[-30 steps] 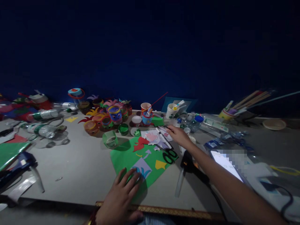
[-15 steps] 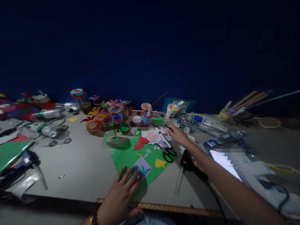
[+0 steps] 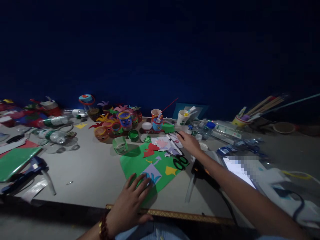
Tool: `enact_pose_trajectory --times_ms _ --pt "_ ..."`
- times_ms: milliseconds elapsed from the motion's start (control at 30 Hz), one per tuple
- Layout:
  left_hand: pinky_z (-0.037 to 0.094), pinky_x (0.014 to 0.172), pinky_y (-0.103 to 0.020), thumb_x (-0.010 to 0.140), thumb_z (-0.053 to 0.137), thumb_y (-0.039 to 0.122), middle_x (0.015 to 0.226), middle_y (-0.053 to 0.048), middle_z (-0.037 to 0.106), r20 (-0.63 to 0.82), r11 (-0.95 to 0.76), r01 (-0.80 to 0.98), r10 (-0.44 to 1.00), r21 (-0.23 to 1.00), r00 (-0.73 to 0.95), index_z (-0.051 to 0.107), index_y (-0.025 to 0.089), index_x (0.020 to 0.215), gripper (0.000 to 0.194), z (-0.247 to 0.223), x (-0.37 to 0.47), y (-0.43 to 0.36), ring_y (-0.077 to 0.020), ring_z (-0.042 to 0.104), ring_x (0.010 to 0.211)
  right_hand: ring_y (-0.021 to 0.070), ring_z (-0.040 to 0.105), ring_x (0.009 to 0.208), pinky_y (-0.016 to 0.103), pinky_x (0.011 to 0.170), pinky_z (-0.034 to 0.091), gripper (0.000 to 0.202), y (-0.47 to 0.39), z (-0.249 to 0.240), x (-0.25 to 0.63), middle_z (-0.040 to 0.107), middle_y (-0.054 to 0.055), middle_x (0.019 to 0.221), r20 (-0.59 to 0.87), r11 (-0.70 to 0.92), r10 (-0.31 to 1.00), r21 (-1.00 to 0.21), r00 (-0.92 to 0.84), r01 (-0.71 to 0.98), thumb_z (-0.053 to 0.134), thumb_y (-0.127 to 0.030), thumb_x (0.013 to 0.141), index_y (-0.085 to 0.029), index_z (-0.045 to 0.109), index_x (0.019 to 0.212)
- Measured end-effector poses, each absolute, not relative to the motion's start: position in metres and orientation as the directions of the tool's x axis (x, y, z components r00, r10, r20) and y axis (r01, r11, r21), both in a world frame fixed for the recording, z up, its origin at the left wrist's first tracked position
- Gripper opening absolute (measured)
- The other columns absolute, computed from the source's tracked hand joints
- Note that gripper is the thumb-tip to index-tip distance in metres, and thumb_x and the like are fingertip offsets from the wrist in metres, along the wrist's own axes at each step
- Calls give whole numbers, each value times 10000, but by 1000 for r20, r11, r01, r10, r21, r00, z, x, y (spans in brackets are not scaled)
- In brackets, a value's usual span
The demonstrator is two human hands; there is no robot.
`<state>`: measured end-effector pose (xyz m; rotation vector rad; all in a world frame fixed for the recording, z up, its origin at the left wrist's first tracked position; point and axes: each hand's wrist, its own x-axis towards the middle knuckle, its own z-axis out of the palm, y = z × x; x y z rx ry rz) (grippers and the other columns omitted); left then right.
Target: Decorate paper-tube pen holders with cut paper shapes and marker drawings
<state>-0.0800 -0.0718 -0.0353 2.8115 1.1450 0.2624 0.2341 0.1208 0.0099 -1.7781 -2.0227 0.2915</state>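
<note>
My left hand (image 3: pixel 133 200) lies flat with its fingers apart at the near edge of a green sheet (image 3: pixel 132 163). Its fingertips reach a lilac paper piece (image 3: pixel 153 171) with a blue leafy cut-out (image 3: pixel 153 178). My right hand (image 3: pixel 189 141) is stretched forward, its fingers closed around a thin dark item I cannot make out. A white marker (image 3: pixel 174 146) lies beside it on pale paper scraps. Closer to me are black-handled scissors (image 3: pixel 180 163), a red scrap (image 3: pixel 150 150) and a yellow scrap (image 3: pixel 171 170). A clear green-tinted cup (image 3: pixel 120 145) stands at the sheet's far left.
A glue gun (image 3: pixel 200 170) lies under my right forearm; another glue gun (image 3: pixel 37 166) lies at left. Decorated cups (image 3: pixel 125 120) cluster at the back. Plastic bottles (image 3: pixel 53 136) lie at left. A lit phone (image 3: pixel 237 171) is at right. The table's front edge (image 3: pixel 185 216) runs near me.
The view has shifted slightly, so things at left sit a little farther right. My left hand stays on the sheet and my right hand remains reaching to the same place.
</note>
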Motion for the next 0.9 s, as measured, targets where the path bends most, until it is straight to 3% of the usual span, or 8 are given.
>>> enact_pose_trajectory --times_ms 133,300,467,533,733,900 --pt "175 1152 -551 796 508 748 1475 -94 494 147 -722 676 692 145 707 335 231 1497 889 -36 -80 -72 -353 350 1379 203 612 721 270 553 309 244 121 7 235 693 45 846 173 167 980 -461 -96 871 453 -402 955 -243 635 923" --pt "153 1156 -545 812 498 736 1483 -97 482 139 -726 673 688 138 713 321 228 1504 877 -35 -79 -72 -349 340 1387 136 605 616 244 550 437 230 134 -7 237 666 1 774 60 165 985 -563 -159 810 462 -331 986 -186 632 933" --pt "157 1159 -539 803 509 739 1477 -106 484 136 -720 677 694 155 707 333 228 1498 880 -33 -79 -73 -348 342 1384 160 668 800 337 702 575 245 138 -15 237 677 41 1010 -2 154 980 -624 -198 766 589 -348 955 -147 628 1089" --pt "172 1157 -536 798 521 735 1465 -109 494 135 -719 675 694 164 707 347 225 1490 877 -32 -79 -73 -346 352 1377 161 667 804 340 708 574 244 136 -13 235 677 41 1012 12 158 981 -637 -196 754 590 -350 954 -148 630 1084" --pt "192 1147 -547 797 553 707 1475 -119 482 134 -715 680 699 162 702 351 216 1488 871 -30 -77 -74 -358 363 1367 173 602 685 274 608 455 204 130 -4 230 626 -9 698 127 207 978 -651 -165 730 490 -293 949 -185 634 854" --pt "191 1152 -539 800 555 700 1467 -109 494 145 -720 678 694 146 706 350 219 1487 863 -28 -77 -74 -347 354 1378 224 620 803 276 638 421 176 132 -2 231 679 29 781 175 225 974 -681 -144 697 511 -322 885 -216 652 882"
